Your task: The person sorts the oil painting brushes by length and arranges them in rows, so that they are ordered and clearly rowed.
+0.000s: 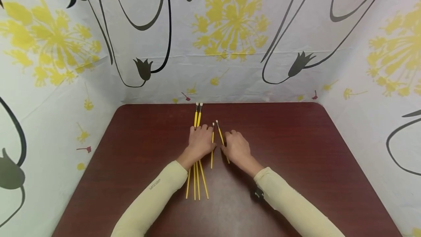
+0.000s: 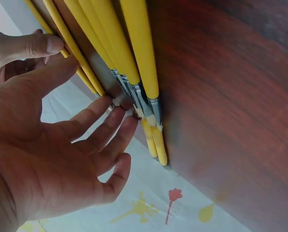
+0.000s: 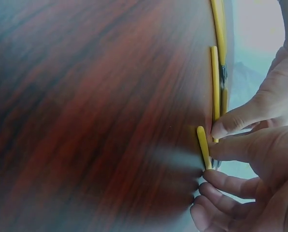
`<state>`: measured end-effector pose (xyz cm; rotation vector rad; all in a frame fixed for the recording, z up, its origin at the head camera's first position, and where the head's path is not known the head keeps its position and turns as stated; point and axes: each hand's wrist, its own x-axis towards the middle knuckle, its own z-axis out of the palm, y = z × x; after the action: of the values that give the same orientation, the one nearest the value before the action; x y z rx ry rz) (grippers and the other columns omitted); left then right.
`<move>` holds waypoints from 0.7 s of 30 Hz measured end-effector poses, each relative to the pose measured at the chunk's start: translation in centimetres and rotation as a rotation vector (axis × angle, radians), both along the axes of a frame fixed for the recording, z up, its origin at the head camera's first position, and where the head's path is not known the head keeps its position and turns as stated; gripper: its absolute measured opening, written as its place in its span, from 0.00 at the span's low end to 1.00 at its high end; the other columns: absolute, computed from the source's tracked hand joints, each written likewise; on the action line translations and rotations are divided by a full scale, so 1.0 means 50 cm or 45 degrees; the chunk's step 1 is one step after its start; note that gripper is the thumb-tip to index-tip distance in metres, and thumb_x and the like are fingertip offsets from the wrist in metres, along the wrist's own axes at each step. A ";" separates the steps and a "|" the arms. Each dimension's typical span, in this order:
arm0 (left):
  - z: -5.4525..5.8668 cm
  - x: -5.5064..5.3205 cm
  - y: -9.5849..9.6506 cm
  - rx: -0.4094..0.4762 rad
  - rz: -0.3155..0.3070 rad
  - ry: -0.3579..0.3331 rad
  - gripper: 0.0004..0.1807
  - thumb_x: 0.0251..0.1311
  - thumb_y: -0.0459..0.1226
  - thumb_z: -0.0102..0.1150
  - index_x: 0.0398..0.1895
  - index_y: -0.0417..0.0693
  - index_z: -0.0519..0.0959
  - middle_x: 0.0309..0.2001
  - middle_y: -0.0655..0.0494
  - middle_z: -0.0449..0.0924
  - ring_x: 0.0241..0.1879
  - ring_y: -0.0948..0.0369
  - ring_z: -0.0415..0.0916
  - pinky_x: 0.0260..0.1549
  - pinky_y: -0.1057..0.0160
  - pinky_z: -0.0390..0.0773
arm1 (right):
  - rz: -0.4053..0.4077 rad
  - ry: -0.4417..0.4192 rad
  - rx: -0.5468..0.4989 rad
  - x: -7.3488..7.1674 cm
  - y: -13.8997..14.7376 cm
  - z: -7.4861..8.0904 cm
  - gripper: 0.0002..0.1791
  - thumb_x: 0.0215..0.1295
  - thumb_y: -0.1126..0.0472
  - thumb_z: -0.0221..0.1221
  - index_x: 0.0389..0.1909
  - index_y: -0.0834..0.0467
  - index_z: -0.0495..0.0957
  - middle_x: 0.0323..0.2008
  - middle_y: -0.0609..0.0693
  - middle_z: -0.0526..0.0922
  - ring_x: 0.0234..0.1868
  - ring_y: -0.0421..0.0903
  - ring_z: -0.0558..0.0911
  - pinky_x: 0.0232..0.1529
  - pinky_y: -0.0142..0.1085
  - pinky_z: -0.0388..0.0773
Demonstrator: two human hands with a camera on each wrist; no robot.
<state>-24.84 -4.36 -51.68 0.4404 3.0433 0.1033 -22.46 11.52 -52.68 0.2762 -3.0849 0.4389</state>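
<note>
My left hand (image 1: 200, 140) lies over a row of yellow paintbrushes (image 1: 194, 180), hiding their middles. Its thumb and index finger pinch a short paintbrush (image 1: 212, 161) at their tips. Opposite it, my right hand (image 1: 237, 147) holds another short paintbrush (image 1: 219, 133), slightly slanted, between thumb and fingers. The pale tips of both short brushes point away from me. In the left wrist view, several brushes with metal ferrules (image 2: 153, 107) lie close beside my left fingers. Beyond them are two further yellow brushes (image 1: 199, 117) at the table's far edge.
A dark red-brown wooden table (image 1: 131, 185) with rounded far corners lies under everything. White cloth walls (image 1: 230, 79) with yellow and grey flower prints enclose its far side and both sides. A small black device (image 1: 258, 193) sits below the right sleeve cuff.
</note>
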 end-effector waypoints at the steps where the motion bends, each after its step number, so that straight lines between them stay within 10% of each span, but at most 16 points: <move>1: 0.001 0.000 0.002 -0.005 0.006 -0.001 0.33 0.65 0.55 0.70 0.67 0.48 0.78 0.60 0.48 0.81 0.55 0.49 0.79 0.60 0.45 0.69 | -0.009 -0.003 0.004 0.000 -0.001 0.002 0.18 0.65 0.54 0.72 0.50 0.59 0.84 0.47 0.56 0.84 0.49 0.55 0.84 0.43 0.51 0.85; 21: 0.004 -0.010 0.029 -0.107 0.089 -0.056 0.12 0.66 0.47 0.64 0.44 0.52 0.88 0.57 0.48 0.80 0.54 0.47 0.79 0.63 0.42 0.73 | -0.119 -0.032 0.015 -0.017 0.007 -0.002 0.19 0.58 0.55 0.67 0.14 0.53 0.70 0.16 0.51 0.76 0.20 0.55 0.78 0.22 0.50 0.76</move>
<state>-25.36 -2.91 -51.50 0.3212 3.0065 -0.0117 -23.30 11.88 -52.79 0.1268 -3.1095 0.4244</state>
